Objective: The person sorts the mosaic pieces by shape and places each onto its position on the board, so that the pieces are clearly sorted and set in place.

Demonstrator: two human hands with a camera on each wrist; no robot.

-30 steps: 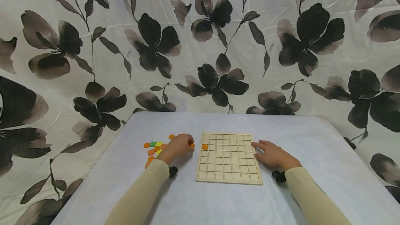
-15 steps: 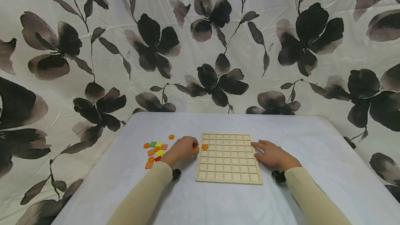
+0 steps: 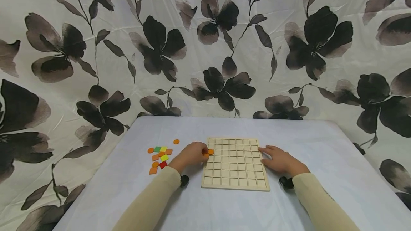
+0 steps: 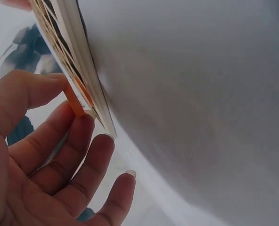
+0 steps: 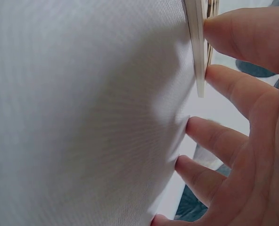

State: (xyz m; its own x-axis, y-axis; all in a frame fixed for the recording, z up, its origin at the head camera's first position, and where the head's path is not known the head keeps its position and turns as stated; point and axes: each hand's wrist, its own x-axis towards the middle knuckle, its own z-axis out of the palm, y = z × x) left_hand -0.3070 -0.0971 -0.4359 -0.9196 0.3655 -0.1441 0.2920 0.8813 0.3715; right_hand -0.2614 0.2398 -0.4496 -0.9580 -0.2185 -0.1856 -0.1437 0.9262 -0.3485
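A square wooden grid board [image 3: 236, 165] lies on the white-covered table. One orange disc [image 3: 211, 152] sits in a cell near its upper left corner. At the board's left edge my left hand [image 3: 192, 155] pinches a second orange disc [image 4: 74, 101] between thumb and fingers; the left wrist view shows it edge-on, close over the board. My right hand [image 3: 278, 159] rests at the board's right edge with fingers spread. In the right wrist view its thumb and index finger [image 5: 229, 84] touch the board's side, and the other fingertips rest on the cloth.
Left of the board lies a loose group of pieces: orange discs [image 3: 150, 150], orange squares [image 3: 153, 170], yellow squares [image 3: 164, 158], a green square [image 3: 157, 149] and a red square [image 3: 163, 164]. A floral cloth [image 3: 224, 45] hangs behind the table.
My left hand has moved right with the orange disc, from beside the loose pieces to the board's left edge. The right hand has stayed in place.
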